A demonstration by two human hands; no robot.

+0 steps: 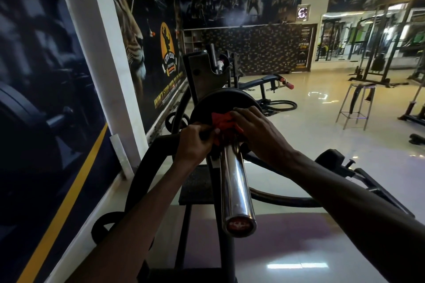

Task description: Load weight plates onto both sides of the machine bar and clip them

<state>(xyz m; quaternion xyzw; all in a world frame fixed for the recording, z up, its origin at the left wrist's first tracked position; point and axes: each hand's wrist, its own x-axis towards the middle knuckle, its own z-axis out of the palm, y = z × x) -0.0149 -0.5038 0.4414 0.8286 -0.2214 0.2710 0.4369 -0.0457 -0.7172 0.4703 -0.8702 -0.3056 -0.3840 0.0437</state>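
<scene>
A chrome bar sleeve (234, 181) runs from the bottom centre up and away from me. A black weight plate (220, 103) sits on it at its far end. A red clip (224, 123) is on the sleeve right against the plate. My left hand (195, 142) grips the clip's left side with fingers closed. My right hand (255, 131) lies over its right side, fingers curled on it. The hands hide most of the clip, so whether it is clamped tight cannot be told.
The machine's black frame (151, 167) curves below my left arm, next to the mural wall (57, 99). A bench (259, 82) stands beyond the plate, a metal stool (358, 103) to the right, and racks (377, 53) at the back right on glossy floor.
</scene>
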